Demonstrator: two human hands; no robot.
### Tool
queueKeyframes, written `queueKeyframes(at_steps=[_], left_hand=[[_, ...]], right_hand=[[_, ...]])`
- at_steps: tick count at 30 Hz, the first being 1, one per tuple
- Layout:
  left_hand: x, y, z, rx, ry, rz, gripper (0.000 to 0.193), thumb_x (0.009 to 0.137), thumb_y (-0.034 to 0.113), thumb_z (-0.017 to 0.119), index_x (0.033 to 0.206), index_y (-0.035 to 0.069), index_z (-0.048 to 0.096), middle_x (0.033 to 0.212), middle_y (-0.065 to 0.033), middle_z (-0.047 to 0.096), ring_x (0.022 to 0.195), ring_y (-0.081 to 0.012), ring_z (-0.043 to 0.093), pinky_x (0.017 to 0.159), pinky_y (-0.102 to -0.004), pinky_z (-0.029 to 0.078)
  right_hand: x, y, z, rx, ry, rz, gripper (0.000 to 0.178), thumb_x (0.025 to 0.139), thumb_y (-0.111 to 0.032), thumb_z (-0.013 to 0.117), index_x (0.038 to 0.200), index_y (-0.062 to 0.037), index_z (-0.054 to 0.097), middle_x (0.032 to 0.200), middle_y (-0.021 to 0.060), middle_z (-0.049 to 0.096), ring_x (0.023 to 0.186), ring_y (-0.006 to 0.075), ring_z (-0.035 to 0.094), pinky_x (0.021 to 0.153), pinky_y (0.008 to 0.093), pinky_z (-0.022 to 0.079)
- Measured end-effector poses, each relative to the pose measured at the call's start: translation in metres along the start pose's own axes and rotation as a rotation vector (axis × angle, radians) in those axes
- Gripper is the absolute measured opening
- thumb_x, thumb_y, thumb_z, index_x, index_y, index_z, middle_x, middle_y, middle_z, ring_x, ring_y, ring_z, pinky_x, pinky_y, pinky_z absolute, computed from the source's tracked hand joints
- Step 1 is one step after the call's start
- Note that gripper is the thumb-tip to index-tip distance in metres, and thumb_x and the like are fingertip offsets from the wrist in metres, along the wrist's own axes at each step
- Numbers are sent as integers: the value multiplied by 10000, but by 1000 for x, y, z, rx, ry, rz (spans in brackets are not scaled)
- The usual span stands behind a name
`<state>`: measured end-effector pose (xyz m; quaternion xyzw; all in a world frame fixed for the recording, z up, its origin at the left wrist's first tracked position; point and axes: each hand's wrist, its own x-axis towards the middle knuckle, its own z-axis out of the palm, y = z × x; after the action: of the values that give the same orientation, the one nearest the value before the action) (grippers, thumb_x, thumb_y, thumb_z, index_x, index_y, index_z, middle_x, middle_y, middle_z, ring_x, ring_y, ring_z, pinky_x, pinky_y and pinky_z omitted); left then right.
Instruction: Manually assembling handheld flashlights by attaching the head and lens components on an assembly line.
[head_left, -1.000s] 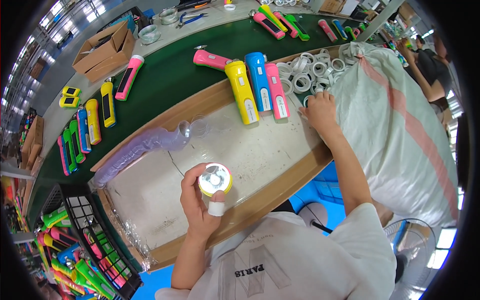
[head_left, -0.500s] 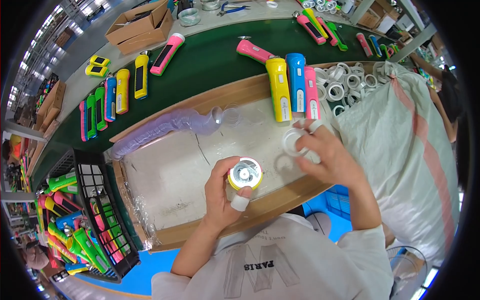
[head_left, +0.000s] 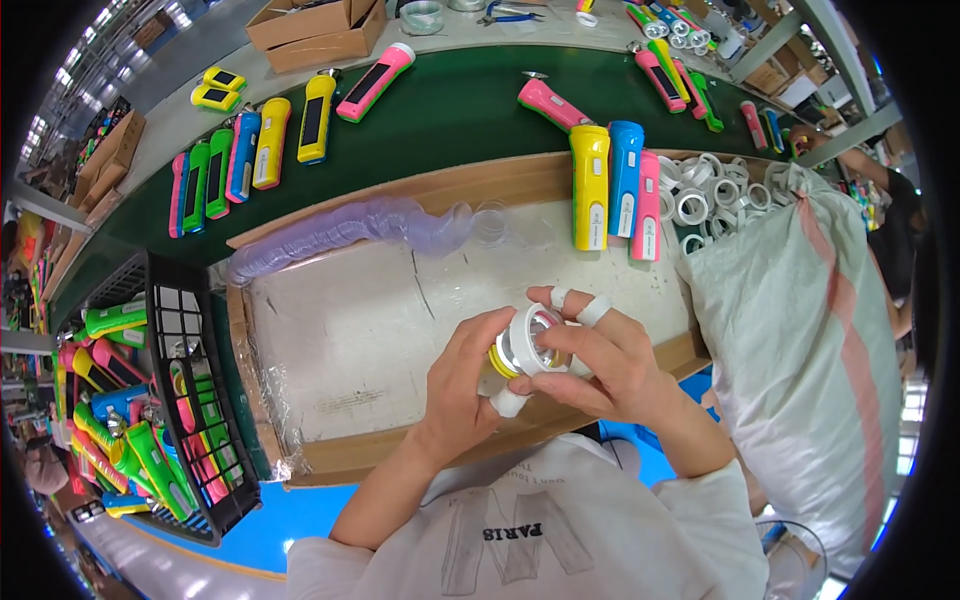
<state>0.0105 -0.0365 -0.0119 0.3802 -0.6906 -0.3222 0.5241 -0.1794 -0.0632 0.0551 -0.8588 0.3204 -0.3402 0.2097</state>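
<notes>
My left hand point(head_left: 456, 388) is closed round a flashlight, whose yellow rim point(head_left: 499, 364) shows beside the fingers; its body is hidden below. A white ring point(head_left: 523, 338) sits against the flashlight's head. My right hand point(head_left: 618, 368) grips that ring, with the fingers over its opening and the thumb on the near side. Silvery reflector shows inside the ring. White tape wraps several of my fingertips. Both hands are above the worn board of a shallow cardboard tray point(head_left: 340, 345). I cannot tell whether the ring is fully seated.
A row of clear purplish discs point(head_left: 345, 232) lies along the tray's far side. Yellow, blue and pink flashlights point(head_left: 625, 185) lean at its far right, near loose white rings point(head_left: 690, 205). A white sack point(head_left: 790, 330) stands right; a black crate point(head_left: 195, 400) of flashlights stands left. Behind runs a green belt point(head_left: 450, 110).
My right hand has moved left and brought the white ring onto the flashlight's head. My left hand has tilted the flashlight and shifted slightly right. The whole view has shifted a little.
</notes>
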Motion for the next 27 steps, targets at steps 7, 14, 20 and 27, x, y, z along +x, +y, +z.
queueKeyframes(at_steps=[7, 14, 20, 27], left_hand=[[-1, -5, -1, 110, -34, 45, 699, 688, -48, 666, 1355, -18, 460, 1202, -212, 588, 1034, -377, 604, 870, -419, 514], [-3, 1, 1, 249, -27, 110, 679, 698, -14, 680, 1346, 67, 494, 1098, -178, 612, 921, -316, 639, 744, -366, 555], [-3, 10, 5, 455, -32, 244, 444, 756, 109, 693, 1180, 198, 596, 1050, -161, 613, 864, -258, 657, 680, -315, 568], [-9, 23, 17, 572, -67, 159, 303, 771, 238, 702, 1061, 219, 618, 1096, -187, 598, 909, -284, 660, 728, -333, 570]], right_hand=[[4, -13, -12, -176, -99, -1, 400, 749, -222, 813, 1023, 19, 647, 1165, 228, 597, 910, 360, 660, 709, 378, 568], [5, -10, -20, -218, -143, -79, 399, 697, -264, 829, 962, -7, 679, 1080, 192, 612, 805, 304, 629, 628, 339, 526], [-12, -7, -5, -124, 11, -32, 497, 634, -298, 863, 990, -7, 673, 982, 169, 633, 808, 281, 632, 622, 361, 528], [17, -41, -35, -222, -443, 209, 586, 739, -155, 775, 1264, -39, 543, 1080, 161, 531, 827, 282, 615, 702, 362, 538]])
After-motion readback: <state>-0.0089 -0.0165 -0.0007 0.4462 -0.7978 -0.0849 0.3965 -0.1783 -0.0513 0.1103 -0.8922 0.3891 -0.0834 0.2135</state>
